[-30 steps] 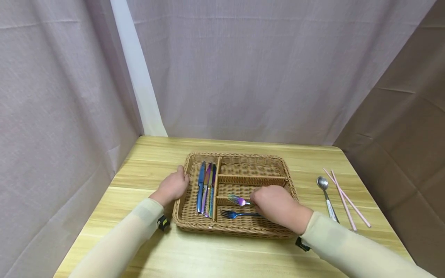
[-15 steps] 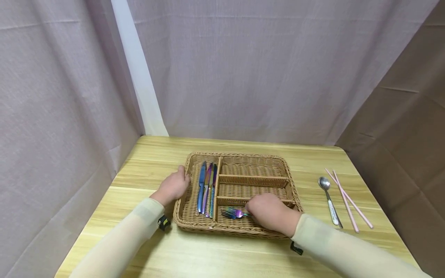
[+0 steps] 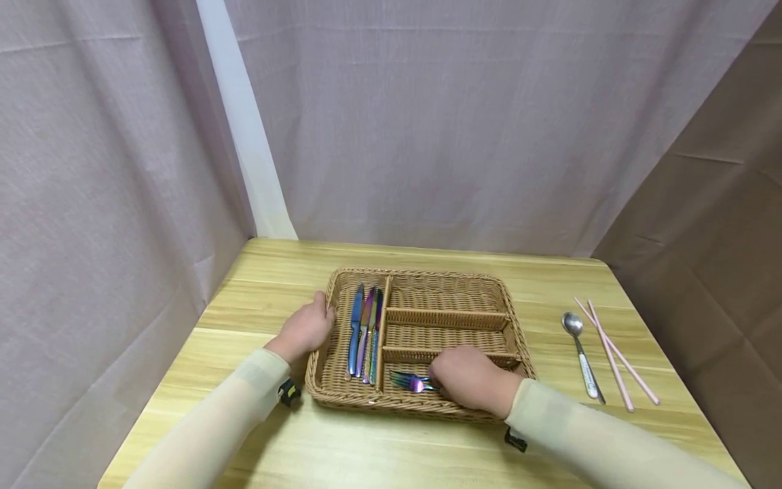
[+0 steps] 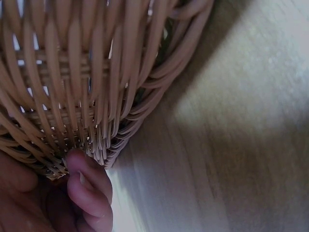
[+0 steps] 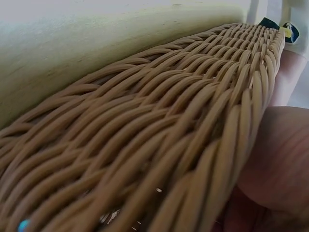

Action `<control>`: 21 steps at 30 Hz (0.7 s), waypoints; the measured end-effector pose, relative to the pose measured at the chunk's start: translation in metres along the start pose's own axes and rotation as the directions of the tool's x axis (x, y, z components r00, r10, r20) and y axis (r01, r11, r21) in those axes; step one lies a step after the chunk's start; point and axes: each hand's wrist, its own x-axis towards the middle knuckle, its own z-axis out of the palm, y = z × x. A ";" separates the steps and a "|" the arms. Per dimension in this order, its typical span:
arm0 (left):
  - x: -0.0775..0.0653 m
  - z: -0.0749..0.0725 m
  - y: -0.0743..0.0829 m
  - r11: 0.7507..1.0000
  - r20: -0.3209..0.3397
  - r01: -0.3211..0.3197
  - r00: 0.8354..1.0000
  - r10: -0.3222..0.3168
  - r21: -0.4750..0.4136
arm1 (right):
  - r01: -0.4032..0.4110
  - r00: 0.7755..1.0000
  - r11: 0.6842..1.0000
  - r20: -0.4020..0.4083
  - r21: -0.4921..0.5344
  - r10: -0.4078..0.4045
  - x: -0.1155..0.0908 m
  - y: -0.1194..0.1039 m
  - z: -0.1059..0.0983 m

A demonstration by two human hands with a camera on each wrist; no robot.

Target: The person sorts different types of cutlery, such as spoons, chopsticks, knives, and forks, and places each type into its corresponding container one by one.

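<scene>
A brown wicker cutlery basket [image 3: 406, 406] with divided compartments lies on the wooden table. My left hand [image 3: 305, 327] grips its left rim; in the left wrist view the fingertips curl against the weave. Low in the front right compartment, my right hand [image 3: 472, 375] holds a rainbow-coloured fork [image 3: 418, 386], its purple tines showing and its handle hidden by the hand. Right beside it lies a blue fork [image 3: 400, 375], partly covered. Several knives, among them a blue knife [image 3: 355, 333], lie lengthwise in the left compartment. In the right wrist view the basket's front wall [image 5: 145, 121] hides most of the hand.
To the right of the basket a metal spoon [image 3: 573, 324] with a patterned handle lies on the table [image 3: 342, 448], overlapping another slim metal handle. Farther right are two crossed pink chopsticks [image 3: 609, 360]. Grey curtains [image 3: 415, 136] stand behind and to the left, a brown one [image 3: 715, 224] to the right.
My right hand has moved down and slightly left, carrying the rainbow fork from above the divider into the front compartment beside the blue fork. The left hand stays on the rim.
</scene>
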 end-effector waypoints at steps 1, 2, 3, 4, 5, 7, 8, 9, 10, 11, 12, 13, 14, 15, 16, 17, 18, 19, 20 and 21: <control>0.000 0.000 0.000 1.000 0.002 0.000 1.000 0.000 -0.001 | 0.002 1.000 1.000 -0.001 0.001 -0.002 0.000 0.000 0.000; 0.000 0.000 0.000 1.000 0.003 -0.001 1.000 0.001 -0.003 | 0.002 1.000 1.000 -0.001 0.003 -0.002 0.000 0.000 0.000; 0.000 0.000 0.000 1.000 0.004 -0.001 1.000 0.001 -0.006 | 0.002 1.000 1.000 -0.002 0.002 -0.002 0.000 0.000 0.001; 0.000 0.000 0.000 1.000 0.006 -0.001 1.000 0.001 -0.009 | 0.000 1.000 1.000 -0.003 -0.002 0.000 0.001 0.000 0.001; -0.001 0.000 0.000 1.000 0.007 0.000 1.000 0.000 -0.013 | -0.003 1.000 1.000 -0.004 -0.004 0.003 0.001 0.000 0.002; -0.001 -0.001 0.000 1.000 0.005 0.001 1.000 -0.001 -0.019 | -0.006 1.000 1.000 -0.005 -0.011 0.006 0.001 0.000 0.002; -0.001 -0.001 0.000 1.000 0.004 0.000 1.000 0.000 -0.019 | -0.011 1.000 1.000 -0.002 -0.011 0.010 0.002 0.000 0.003; -0.001 -0.001 0.000 1.000 0.007 -0.002 1.000 0.002 -0.020 | -0.015 1.000 1.000 0.002 -0.012 0.015 0.002 0.001 0.003; -0.002 -0.001 0.000 1.000 0.008 -0.003 1.000 0.003 -0.019 | -0.019 1.000 1.000 0.004 -0.013 0.019 0.002 0.001 0.003; -0.002 -0.001 -0.001 1.000 0.008 -0.005 1.000 0.006 -0.018 | -0.021 1.000 1.000 0.007 -0.011 0.021 0.002 0.001 0.003; -0.002 -0.001 -0.001 1.000 0.008 -0.007 1.000 0.007 -0.018 | -0.023 1.000 1.000 0.010 -0.011 0.023 0.001 0.001 0.004; -0.002 -0.001 -0.001 1.000 0.007 -0.009 1.000 0.009 -0.016 | -0.028 0.999 1.000 0.015 -0.010 0.028 0.001 0.002 0.004; -0.002 -0.001 -0.001 1.000 0.007 -0.011 1.000 0.011 -0.017 | -0.028 1.000 1.000 0.014 -0.007 0.028 0.001 0.002 0.003; -0.002 -0.001 -0.001 1.000 0.008 -0.011 1.000 0.011 -0.018 | -0.027 1.000 1.000 0.014 -0.005 0.027 0.001 0.002 0.003; -0.002 -0.001 -0.001 1.000 0.006 -0.011 1.000 0.011 -0.018 | -0.025 1.000 1.000 0.012 -0.005 0.025 0.000 0.002 0.003; -0.002 -0.001 -0.001 1.000 0.003 -0.011 1.000 0.011 -0.018 | -0.024 1.000 1.000 0.015 -0.001 0.024 0.000 0.001 0.002; -0.002 -0.001 -0.001 1.000 0.003 -0.011 1.000 0.011 -0.019 | -0.025 0.999 1.000 0.019 0.002 0.025 0.000 0.001 0.001; -0.001 -0.001 -0.001 1.000 0.002 -0.012 1.000 0.012 -0.019 | -0.026 0.999 1.000 0.023 0.004 0.026 -0.001 0.001 0.000; -0.001 -0.001 0.000 1.000 0.002 -0.011 1.000 0.011 -0.018 | -0.027 0.999 1.000 0.029 0.009 0.027 -0.001 0.001 -0.001; -0.001 -0.001 0.000 1.000 0.000 -0.011 1.000 0.011 -0.017 | -0.030 0.999 0.999 0.036 0.014 0.030 -0.001 0.001 -0.002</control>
